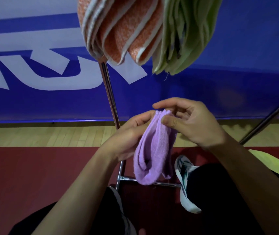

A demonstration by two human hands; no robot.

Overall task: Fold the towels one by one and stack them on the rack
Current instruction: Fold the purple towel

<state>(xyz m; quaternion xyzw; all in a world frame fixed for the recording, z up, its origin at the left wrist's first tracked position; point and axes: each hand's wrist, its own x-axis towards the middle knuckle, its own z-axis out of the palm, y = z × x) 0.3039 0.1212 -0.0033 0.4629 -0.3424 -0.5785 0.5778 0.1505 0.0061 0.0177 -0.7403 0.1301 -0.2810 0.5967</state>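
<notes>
A folded purple towel [150, 150] hangs doubled over in mid-air, its top edges pinched together between both hands. My left hand [130, 133] grips it from the left side. My right hand [193, 122] holds the top edges with thumb and fingers from the right. Above, folded orange-and-white towels [123, 29] and folded light green towels [186, 34] hang over the top of the metal rack [109, 89], whose pole runs down behind the purple towel to a base bar near my feet.
A blue banner with white lettering [33, 73] stands behind the rack. Wooden floor and a red mat [33, 175] lie below. My shoes [184, 182] stand by the rack base. A yellow-green cloth [274, 165] lies at the right. Another slanted rack pole [269, 117] is at the right.
</notes>
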